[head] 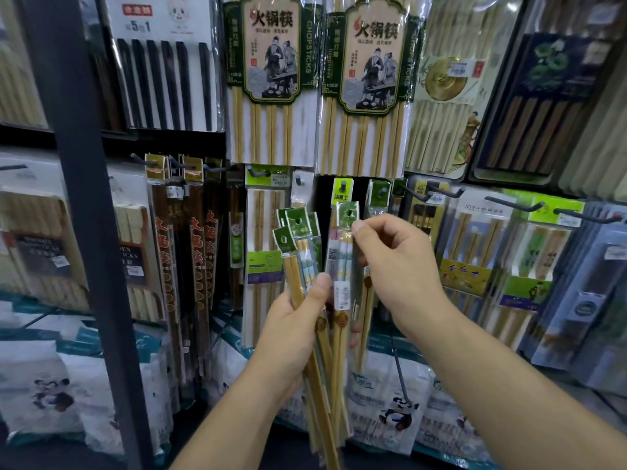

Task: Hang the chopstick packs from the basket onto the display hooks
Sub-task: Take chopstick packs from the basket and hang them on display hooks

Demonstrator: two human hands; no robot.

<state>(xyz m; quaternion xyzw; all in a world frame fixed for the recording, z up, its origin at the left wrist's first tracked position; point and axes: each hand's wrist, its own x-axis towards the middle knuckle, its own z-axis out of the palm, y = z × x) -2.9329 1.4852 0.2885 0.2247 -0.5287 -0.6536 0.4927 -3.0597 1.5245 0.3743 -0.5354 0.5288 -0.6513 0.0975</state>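
- Two bare forearms fill the bottom of the view. The left hand [291, 320] is the lower one, its grip wrapped round a bundle of packs [300, 245], with the thumb across their front and the green headers fanned out on top.
- Higher and to the right, the right hand [397, 266] has a fine grip. Thumb and forefinger pinch the edge of a single pack [342, 266] just under its green header [348, 213], and the other fingers are curled.
- That single pack stands nearly upright, its long axis running top to bottom. Its lower end is down beside the bundle, and I cannot tell whether it is quite free of the left grip.
- Its header, with the punched hole, sits just below and in front of a dark hook [343, 184] that already carries a pack with a similar green header.
- The step in hand looks like threading the hole onto that hook. The pack would need to go up and away from the person, and the right hand, nearer the hook, is placed for it.
- No basket is in view.
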